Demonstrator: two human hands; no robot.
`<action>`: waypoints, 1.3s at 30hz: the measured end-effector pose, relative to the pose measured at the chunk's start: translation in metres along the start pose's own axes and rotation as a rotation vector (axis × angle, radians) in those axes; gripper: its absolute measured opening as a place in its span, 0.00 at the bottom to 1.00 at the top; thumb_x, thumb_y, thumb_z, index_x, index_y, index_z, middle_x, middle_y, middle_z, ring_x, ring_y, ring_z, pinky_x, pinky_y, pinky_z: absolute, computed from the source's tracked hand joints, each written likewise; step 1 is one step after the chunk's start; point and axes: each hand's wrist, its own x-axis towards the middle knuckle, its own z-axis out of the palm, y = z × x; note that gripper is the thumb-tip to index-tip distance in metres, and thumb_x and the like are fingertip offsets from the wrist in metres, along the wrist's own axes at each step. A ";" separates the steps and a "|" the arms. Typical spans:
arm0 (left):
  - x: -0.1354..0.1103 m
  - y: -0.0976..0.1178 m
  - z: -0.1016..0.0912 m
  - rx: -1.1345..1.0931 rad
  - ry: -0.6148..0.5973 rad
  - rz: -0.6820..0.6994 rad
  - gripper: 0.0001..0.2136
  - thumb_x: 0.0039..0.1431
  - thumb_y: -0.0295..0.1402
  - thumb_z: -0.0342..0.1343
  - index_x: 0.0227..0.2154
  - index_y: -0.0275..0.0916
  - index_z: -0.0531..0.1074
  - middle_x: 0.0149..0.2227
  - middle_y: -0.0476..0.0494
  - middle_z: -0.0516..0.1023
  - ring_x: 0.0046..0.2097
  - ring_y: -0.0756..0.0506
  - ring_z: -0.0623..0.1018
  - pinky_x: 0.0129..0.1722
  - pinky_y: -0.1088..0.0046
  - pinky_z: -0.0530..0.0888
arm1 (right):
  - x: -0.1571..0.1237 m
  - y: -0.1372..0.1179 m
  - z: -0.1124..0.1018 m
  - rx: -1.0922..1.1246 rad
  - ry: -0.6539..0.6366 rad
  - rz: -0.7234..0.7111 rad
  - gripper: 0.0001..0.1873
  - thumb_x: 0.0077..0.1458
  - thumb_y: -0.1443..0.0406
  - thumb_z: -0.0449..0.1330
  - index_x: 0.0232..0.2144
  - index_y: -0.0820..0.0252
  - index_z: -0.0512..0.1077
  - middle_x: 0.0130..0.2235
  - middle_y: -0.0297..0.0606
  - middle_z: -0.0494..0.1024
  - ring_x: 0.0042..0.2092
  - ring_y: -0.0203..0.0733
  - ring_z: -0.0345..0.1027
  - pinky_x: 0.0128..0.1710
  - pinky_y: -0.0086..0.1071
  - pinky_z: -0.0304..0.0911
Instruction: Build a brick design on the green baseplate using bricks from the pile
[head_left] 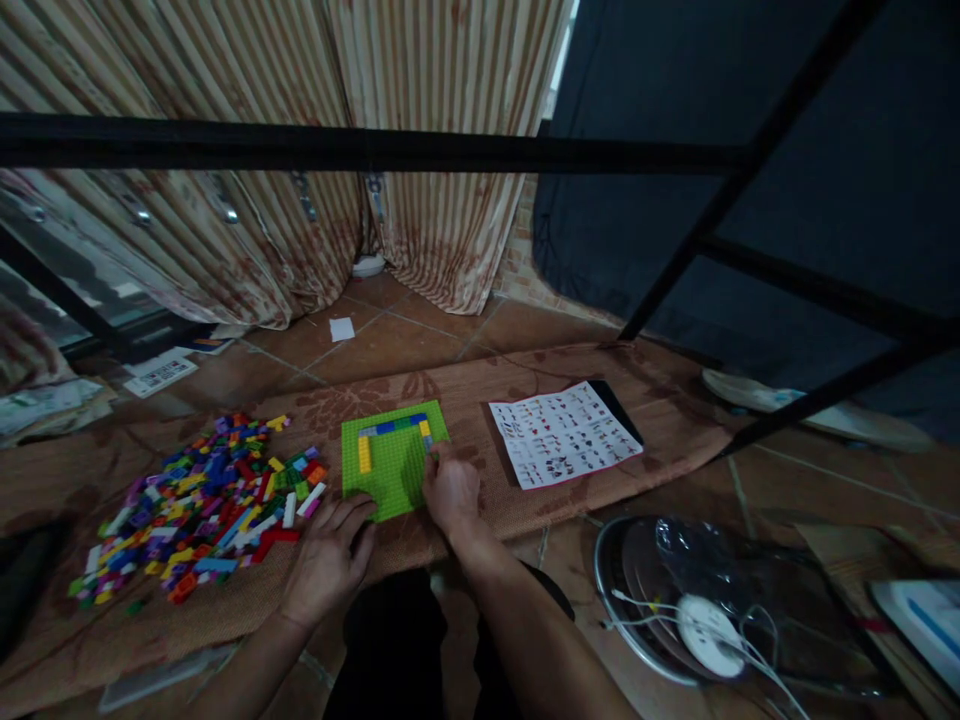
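Observation:
A light green studded baseplate point(394, 485) lies on the cloth-covered bench. Rows of yellow, blue and grey toy bricks point(394, 425) stand on it in an open-ended frame, with a yellow column point(365, 455) on its left side. My right hand point(454, 490) is closed at the plate's right side, its fingertips pinched by the right row; whatever sits between them is hidden. My left hand point(330, 555) lies at the plate's near left corner, fingers stretched over the edge and thumb apart. Left of it spreads a heap of mixed loose bricks point(217, 490).
A printed picture sheet point(566, 435) lies right of the plate, over a dark flat object point(616, 410). Black metal bars point(450, 150) cross beyond the bench. On the floor at right sit a round metal-rimmed stool point(637, 600) and a white power strip with cables point(709, 635).

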 end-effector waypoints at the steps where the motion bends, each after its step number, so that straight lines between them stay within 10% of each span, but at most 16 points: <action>1: 0.000 0.000 0.000 0.008 -0.007 0.003 0.11 0.63 0.33 0.50 0.46 0.40 0.71 0.48 0.41 0.77 0.51 0.39 0.74 0.56 0.52 0.69 | -0.001 0.001 -0.002 0.003 -0.002 -0.005 0.14 0.62 0.64 0.51 0.47 0.56 0.72 0.36 0.40 0.82 0.38 0.44 0.76 0.34 0.30 0.61; 15: 0.003 0.003 0.000 0.058 -0.029 0.010 0.11 0.63 0.33 0.48 0.46 0.39 0.70 0.48 0.39 0.76 0.50 0.39 0.75 0.57 0.49 0.68 | 0.001 0.040 -0.041 -0.014 0.182 0.018 0.15 0.63 0.64 0.49 0.40 0.58 0.76 0.40 0.44 0.81 0.46 0.47 0.71 0.58 0.47 0.44; 39: 0.006 0.009 0.000 0.029 -0.035 -0.032 0.12 0.60 0.33 0.50 0.46 0.41 0.68 0.47 0.41 0.75 0.50 0.39 0.75 0.55 0.53 0.71 | 0.017 0.054 -0.037 0.018 -0.053 0.136 0.14 0.61 0.65 0.52 0.39 0.61 0.77 0.40 0.49 0.81 0.47 0.55 0.72 0.55 0.57 0.47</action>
